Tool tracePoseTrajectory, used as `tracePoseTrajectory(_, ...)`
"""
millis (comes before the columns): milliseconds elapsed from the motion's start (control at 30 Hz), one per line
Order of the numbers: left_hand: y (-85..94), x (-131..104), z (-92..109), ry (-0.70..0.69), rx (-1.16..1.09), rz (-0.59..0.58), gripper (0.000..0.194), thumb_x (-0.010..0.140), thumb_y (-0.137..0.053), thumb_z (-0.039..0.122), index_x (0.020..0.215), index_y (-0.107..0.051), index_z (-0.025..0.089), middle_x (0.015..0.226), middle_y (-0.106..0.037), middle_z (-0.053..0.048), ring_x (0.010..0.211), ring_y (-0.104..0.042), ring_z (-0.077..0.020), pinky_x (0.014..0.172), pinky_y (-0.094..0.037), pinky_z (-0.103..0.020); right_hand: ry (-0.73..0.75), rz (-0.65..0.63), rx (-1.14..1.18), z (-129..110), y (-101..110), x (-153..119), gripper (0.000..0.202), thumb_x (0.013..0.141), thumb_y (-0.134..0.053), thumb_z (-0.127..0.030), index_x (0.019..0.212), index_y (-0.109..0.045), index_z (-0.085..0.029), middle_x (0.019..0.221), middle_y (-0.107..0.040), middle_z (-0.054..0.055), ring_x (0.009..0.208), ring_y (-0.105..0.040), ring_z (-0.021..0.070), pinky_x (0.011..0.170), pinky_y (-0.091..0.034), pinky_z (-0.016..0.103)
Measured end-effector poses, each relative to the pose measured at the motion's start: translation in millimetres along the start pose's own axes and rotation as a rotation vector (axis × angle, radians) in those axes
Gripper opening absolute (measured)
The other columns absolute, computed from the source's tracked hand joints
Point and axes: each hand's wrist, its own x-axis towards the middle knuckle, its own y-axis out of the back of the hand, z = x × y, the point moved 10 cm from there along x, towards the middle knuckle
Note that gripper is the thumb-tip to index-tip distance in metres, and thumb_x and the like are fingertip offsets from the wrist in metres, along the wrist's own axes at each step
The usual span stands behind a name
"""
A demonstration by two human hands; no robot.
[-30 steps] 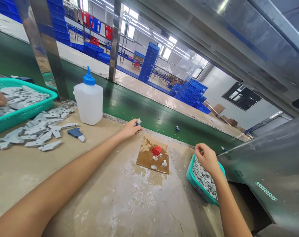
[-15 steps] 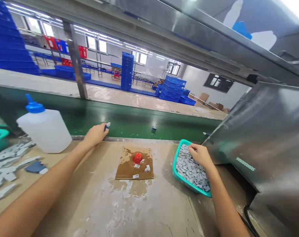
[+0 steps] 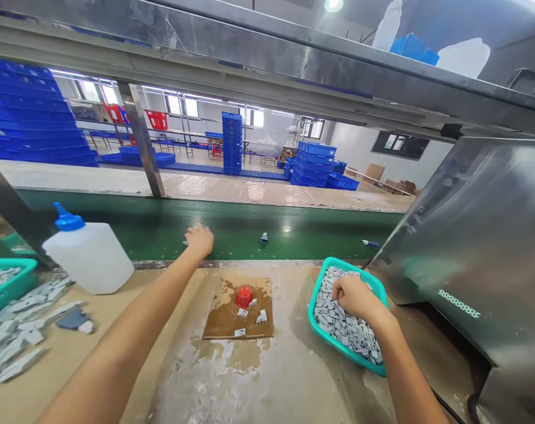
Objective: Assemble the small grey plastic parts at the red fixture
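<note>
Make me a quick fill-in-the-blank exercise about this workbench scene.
1. Between left hand and right hand, only the ____ one is over a basket.
2. Exactly ____ light pieces lie on the brown sheet.
3. The round object on that sheet is ____.
4. The bottle has a ____ cap.

Missing words: right, four, red, blue.

Tall blue crate stack (image 3: 232, 144); shorter blue stack (image 3: 312, 164) to its right; cardboard (image 3: 374, 172) near white wall (image 3: 353, 139)

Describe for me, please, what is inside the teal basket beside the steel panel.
Many small grey pieces lie loosely heaped inside the teal basket. The right hand covers some from view, and the pile hides the basket's bottom.
</note>
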Motion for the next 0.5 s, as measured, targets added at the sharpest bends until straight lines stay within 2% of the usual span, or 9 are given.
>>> tracePoseTrajectory(67, -18.4, 4, 39, -0.092, 0.06, -0.063, 0.051, 0.071, -0.046, 0.024, 0.121, -0.042, 0.016, 0.131, -0.031, -0.026, 0.11, -0.042, -0.0379, 0.084, -0.033, -0.05, 0.008, 0.008, -0.024, -2, -3, 2, 0.031, 0.052, -0.042, 0.006, 0.058, -0.064, -0.015, 0.063, -0.064, 0.005, 0.062, -0.056, 0.0151, 0.053, -0.036, 0.022)
tracePoseTrajectory(100, -29.3, 4, 60, -0.149, 0.072, -0.105, 0.05, 0.073, -0.045, 0.024, 0.123, -0.041, 0.02, 0.132, -0.032, -0.021, 0.109, -0.045, -0.0337, 0.084, -0.035, -0.044, 0.009, 0.008, -0.027, -2, -4, 3, 0.03, 0.052, -0.043, 0.006, 0.059, -0.064, -0.015, 0.063, -0.064, 0.005, 0.062, -0.056, 0.0153, 0.053, -0.036, 0.022)
tracePoseTrajectory(200, -55.5, 5, 113, -0.285, 0.095, -0.199, 0.041, 0.078, -0.043, 0.031, 0.117, -0.047, 0.023, 0.122, -0.047, -0.015, 0.104, -0.05, -0.0255, 0.084, -0.038, -0.032, -0.004, -0.024, -0.025, -3, -5, 1, 0.028, 0.053, -0.044, 0.006, 0.052, -0.061, -0.015, 0.059, -0.063, 0.004, 0.059, -0.056, 0.0148, 0.052, -0.035, 0.022)
tracePoseTrajectory(267, -63.0, 5, 130, -0.324, 0.114, -0.236, 0.032, 0.077, -0.045, 0.031, 0.105, -0.056, 0.019, 0.109, -0.057, -0.015, 0.1, -0.053, -0.0247, 0.081, -0.039, -0.029, 0.003, -0.061, -0.027, -6, -5, -1, 0.028, 0.055, -0.042, 0.007, 0.048, -0.059, -0.015, 0.058, -0.063, 0.004, 0.058, -0.055, 0.014, 0.051, -0.034, 0.021)
tracePoseTrajectory(367, -56.7, 0, 125, -0.324, 0.149, -0.26, 0.021, 0.075, -0.045, 0.018, 0.09, -0.06, 0.015, 0.098, -0.061, -0.015, 0.092, -0.056, -0.0241, 0.075, -0.041, -0.029, -0.008, -0.108, -0.037, -8, -3, -5, 0.027, 0.059, -0.041, 0.004, 0.053, -0.06, -0.014, 0.06, -0.063, 0.004, 0.06, -0.054, 0.0135, 0.05, -0.033, 0.02)
tracePoseTrajectory(433, -43.7, -11, 105, -0.311, 0.168, -0.257, 0.024, 0.074, -0.043, 0.011, 0.093, -0.056, 0.015, 0.096, -0.061, -0.014, 0.089, -0.057, -0.0228, 0.073, -0.041, -0.028, -0.035, -0.123, -0.049, -6, -2, -6, 0.026, 0.059, -0.043, 0.004, 0.061, -0.063, -0.014, 0.066, -0.064, 0.005, 0.064, -0.055, 0.0137, 0.052, -0.034, 0.02)
tracePoseTrajectory(500, -27.6, -33, 77, -0.291, 0.188, -0.238, 0.031, 0.074, -0.041, 0.011, 0.104, -0.049, 0.016, 0.098, -0.06, -0.014, 0.089, -0.057, -0.0227, 0.072, -0.041, -0.029, -0.055, -0.126, -0.077, -5, -2, -6, 0.029, 0.057, -0.044, 0.004, 0.068, -0.065, -0.013, 0.07, -0.064, 0.005, 0.068, -0.056, 0.0142, 0.053, -0.034, 0.019)
